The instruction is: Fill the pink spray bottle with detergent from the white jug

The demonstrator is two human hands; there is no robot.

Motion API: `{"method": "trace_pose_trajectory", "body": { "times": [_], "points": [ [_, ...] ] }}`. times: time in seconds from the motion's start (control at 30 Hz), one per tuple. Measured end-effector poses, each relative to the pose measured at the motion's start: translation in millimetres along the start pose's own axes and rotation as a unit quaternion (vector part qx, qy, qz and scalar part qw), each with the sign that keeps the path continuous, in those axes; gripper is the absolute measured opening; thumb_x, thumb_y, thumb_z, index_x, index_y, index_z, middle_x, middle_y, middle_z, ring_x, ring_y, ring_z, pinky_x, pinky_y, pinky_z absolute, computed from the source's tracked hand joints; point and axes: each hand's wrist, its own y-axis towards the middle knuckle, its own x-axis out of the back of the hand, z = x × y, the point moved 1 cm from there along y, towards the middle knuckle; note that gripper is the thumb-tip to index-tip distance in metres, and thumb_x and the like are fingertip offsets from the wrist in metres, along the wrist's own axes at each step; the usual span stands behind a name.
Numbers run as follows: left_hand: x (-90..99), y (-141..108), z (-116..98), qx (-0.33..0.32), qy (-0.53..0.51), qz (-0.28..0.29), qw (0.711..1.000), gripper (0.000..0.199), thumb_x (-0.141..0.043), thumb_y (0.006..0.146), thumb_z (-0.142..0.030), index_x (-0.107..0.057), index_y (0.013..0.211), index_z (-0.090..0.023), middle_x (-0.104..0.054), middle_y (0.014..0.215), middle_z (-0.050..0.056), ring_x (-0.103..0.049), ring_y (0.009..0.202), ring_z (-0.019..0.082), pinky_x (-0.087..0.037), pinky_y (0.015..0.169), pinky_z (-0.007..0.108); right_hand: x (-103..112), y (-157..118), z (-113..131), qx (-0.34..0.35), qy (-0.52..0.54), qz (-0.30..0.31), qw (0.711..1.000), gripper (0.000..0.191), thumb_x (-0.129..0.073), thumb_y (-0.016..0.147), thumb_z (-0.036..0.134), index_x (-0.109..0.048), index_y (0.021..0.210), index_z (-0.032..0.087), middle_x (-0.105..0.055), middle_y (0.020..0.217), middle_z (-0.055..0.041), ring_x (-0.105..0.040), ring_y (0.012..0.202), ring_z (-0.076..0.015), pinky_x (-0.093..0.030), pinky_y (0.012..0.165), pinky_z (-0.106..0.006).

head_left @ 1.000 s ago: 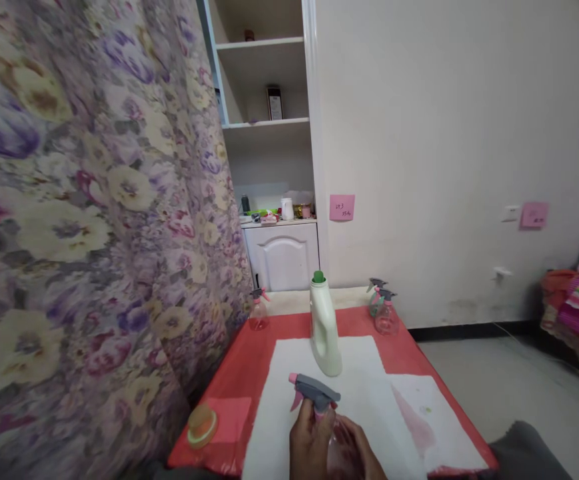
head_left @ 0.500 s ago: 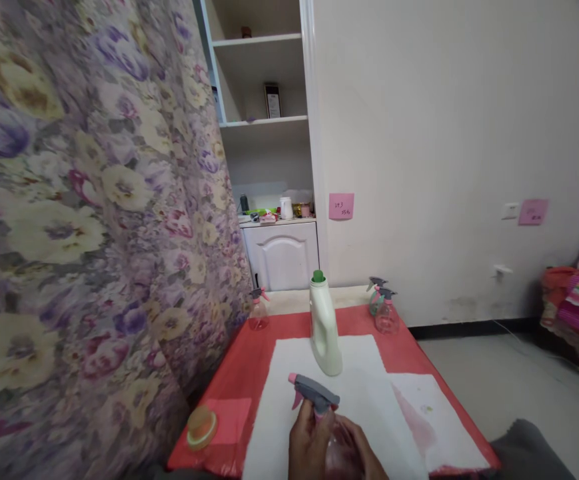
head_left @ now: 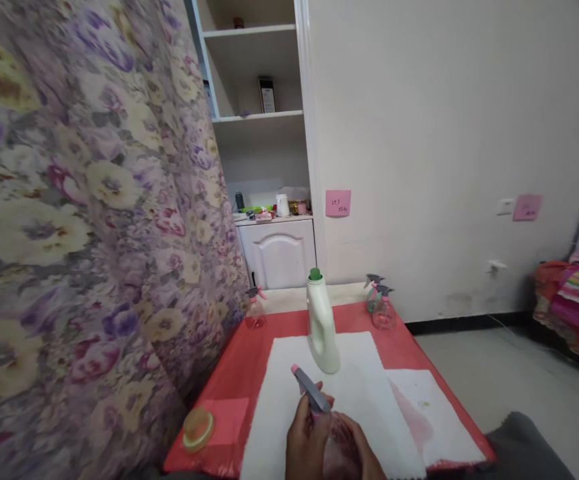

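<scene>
At the near edge of the table, both hands are closed on a clear pinkish spray bottle [head_left: 340, 448] with a grey and pink trigger head. My left hand [head_left: 305, 433] grips around the neck, just under the spray head, which points away and to the left. My right hand [head_left: 362, 448] wraps the right side of the bottle's body. The bottle's base is hidden below the frame. Beyond the hands, a pale green jug [head_left: 322, 327] with a handle and a green piece in its mouth stands upright on a white sheet [head_left: 269, 407].
A red-covered table [head_left: 224, 373] carries a spray bottle [head_left: 256, 312] at back left and two more [head_left: 383, 313] at back right. An orange-brown cap [head_left: 198, 429] lies front left. A stained paper [head_left: 434, 413] lies right. A floral curtain [head_left: 94, 267] hangs along the left side.
The spray head in my hands has turned, its nozzle now pointing more away from me. Both hands stay on the bottle. The whole view has shifted slightly.
</scene>
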Motion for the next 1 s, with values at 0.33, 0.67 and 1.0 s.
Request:
{"method": "trace_pose_trajectory", "body": {
  "times": [0.33, 0.67, 1.0],
  "points": [
    [10.1, 9.6, 2.1, 0.067, -0.040, 0.054, 0.995, 0.054, -0.075, 0.067, -0.056, -0.072, 0.104, -0.016, -0.076, 0.102, 0.014, -0.067, 0.102, 0.032, -0.050, 0.091, 0.038, -0.6, 3.0, 13.1, -0.027, 0.016, 0.033, 0.999, 0.090, -0.073, 0.052, 0.077, -0.056, 0.123, 0.025, -0.060, 0.133, -0.0144, -0.053, 0.126, -0.0383, -0.039, 0.109, -0.049],
    [2.3, 8.5, -0.6, 0.079, -0.033, -0.009, 0.996, 0.055, -0.079, 0.059, -0.058, -0.074, 0.096, -0.018, -0.077, 0.092, 0.010, -0.068, 0.095, 0.029, -0.052, 0.081, 0.032, -0.9, 0.9, 1.6, -0.030, 0.005, 0.004, 1.000, 0.091, -0.074, 0.052, 0.075, -0.056, 0.125, 0.023, -0.060, 0.134, -0.0153, -0.054, 0.125, -0.0372, -0.043, 0.105, -0.045],
    [1.7, 7.4, -25.7, 0.117, -0.120, 0.045, 0.985, 0.050, -0.085, 0.056, -0.050, -0.075, 0.091, -0.017, -0.076, 0.085, 0.010, -0.069, 0.084, 0.025, -0.052, 0.076, 0.032, 1.1, 5.7, 59.5, -0.024, 0.056, 0.121, 0.991, 0.083, -0.080, 0.055, 0.065, -0.060, 0.125, 0.024, -0.065, 0.128, -0.0120, -0.057, 0.122, -0.0343, -0.040, 0.106, -0.046]
  ]
}}
